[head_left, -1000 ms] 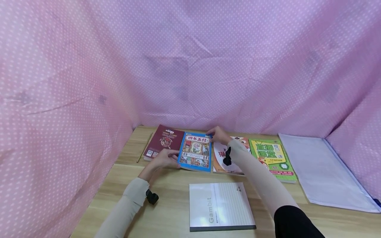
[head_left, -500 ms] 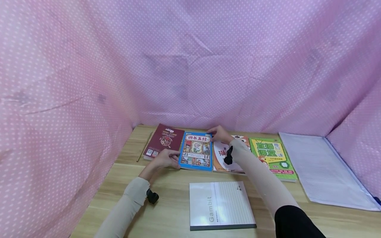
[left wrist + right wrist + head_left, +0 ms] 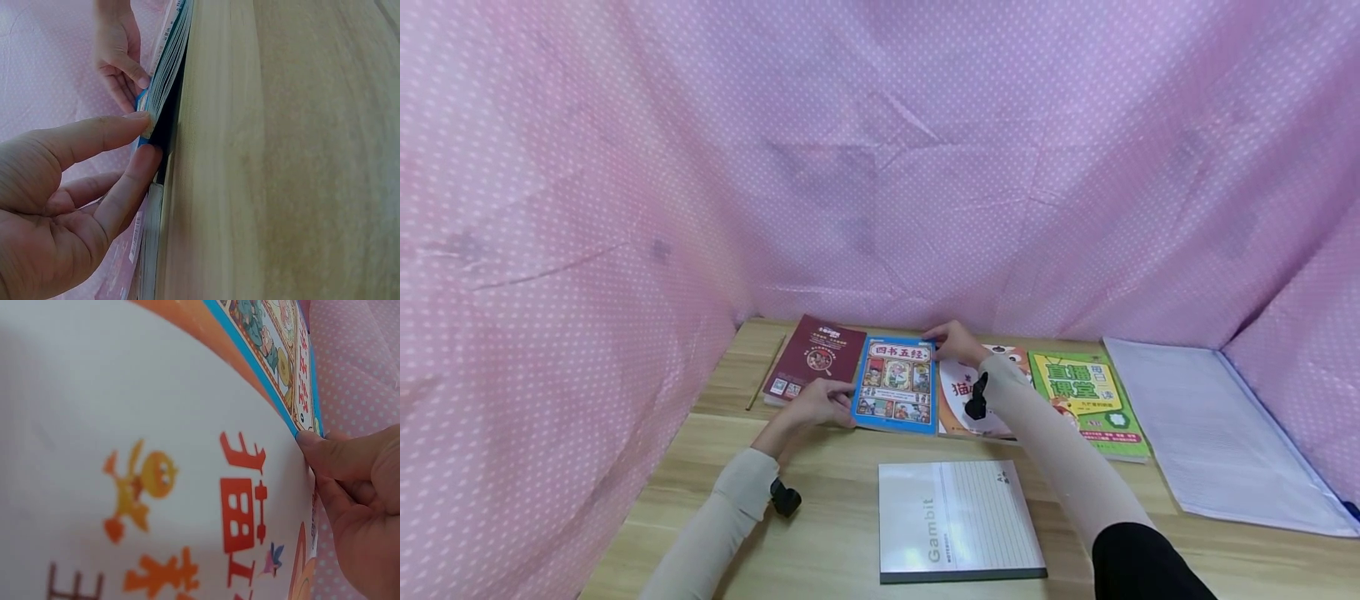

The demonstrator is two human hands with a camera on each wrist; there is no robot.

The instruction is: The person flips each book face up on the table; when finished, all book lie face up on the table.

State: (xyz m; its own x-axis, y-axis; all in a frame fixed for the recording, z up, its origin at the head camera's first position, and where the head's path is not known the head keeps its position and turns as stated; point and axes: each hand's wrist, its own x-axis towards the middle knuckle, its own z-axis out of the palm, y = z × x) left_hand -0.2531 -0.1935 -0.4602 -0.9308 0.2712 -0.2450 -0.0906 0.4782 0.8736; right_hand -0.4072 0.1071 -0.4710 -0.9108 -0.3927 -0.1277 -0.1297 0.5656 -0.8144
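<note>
In the head view, a blue book (image 3: 895,385) is seen in a row of books along the far edge of the tabletop (image 3: 835,467), set between a maroon book (image 3: 815,360) on its left and an orange book (image 3: 973,392) on its right, with a green book (image 3: 1086,398) further right and a white folder (image 3: 1213,429) near the right edge. The blue book is gripped at two opposite points, apparently so that it can be steadied and squared within the row: the left hand (image 3: 811,405) is placed at its near left corner, and the right hand (image 3: 955,340) at its far right corner. A notebook (image 3: 958,521) lies flat near the front edge, apart from the row, and a pencil (image 3: 765,383) lies along the left side of the maroon book. In the left wrist view, the near left corner of the blue book (image 3: 164,81) is seen raised a little off the wood, pinched by the left hand (image 3: 69,187) with the thumb beneath and a finger on the cover; the page block is exposed, and the right hand (image 3: 119,53) is seen at the far end. In the right wrist view, the right hand (image 3: 359,487) is seen with the fingertips (image 3: 312,442) pressed to the corner of the blue book (image 3: 275,344), where that corner overlaps the orange book (image 3: 156,475); whether the corner is pinched or only pressed cannot be told there.
</note>
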